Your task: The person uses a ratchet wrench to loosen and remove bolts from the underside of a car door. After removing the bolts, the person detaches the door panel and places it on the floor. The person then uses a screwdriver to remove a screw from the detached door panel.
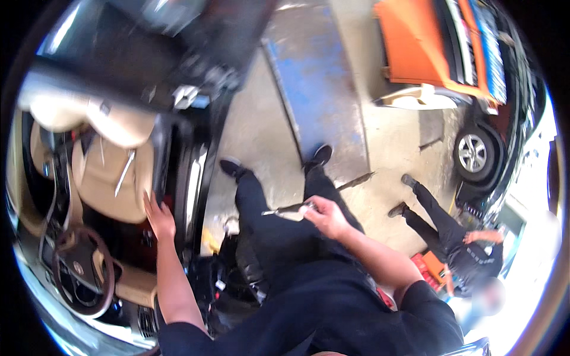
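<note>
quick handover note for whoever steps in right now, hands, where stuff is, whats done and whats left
Left hand: resting on the side of the beige driver seat at the open car doorway, holding nothing visible.
Right hand: gripping a slim metal tool, raised over the legs, clear of the car.
Steering wheel sits below left. Another person is on the floor to the right.
Done: nothing the view confirms. Left: the tool has not yet reached the car.

A car repair garage: concrete floor (261,136), blue lift ramp (320,89), open-doored car (107,178).
</note>
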Action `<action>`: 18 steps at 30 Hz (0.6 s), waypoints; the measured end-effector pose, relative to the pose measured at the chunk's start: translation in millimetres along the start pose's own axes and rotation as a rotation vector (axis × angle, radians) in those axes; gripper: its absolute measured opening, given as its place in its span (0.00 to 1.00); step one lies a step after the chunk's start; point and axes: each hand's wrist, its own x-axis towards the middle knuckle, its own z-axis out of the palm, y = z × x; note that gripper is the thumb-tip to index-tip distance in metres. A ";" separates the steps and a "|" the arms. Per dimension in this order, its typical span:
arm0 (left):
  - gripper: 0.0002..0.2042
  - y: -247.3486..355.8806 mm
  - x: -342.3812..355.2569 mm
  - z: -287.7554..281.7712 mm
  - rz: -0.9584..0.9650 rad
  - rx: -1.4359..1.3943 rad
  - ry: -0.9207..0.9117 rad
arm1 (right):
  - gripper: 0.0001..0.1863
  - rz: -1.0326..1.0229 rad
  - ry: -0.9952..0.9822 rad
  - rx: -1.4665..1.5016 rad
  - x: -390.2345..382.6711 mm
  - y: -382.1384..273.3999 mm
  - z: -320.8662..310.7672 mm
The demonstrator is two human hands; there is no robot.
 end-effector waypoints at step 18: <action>0.11 837.4 -147.2 16.1 0.943 -0.576 -0.372 | 0.20 -0.038 0.889 0.307 -211.0 179.4 -515.8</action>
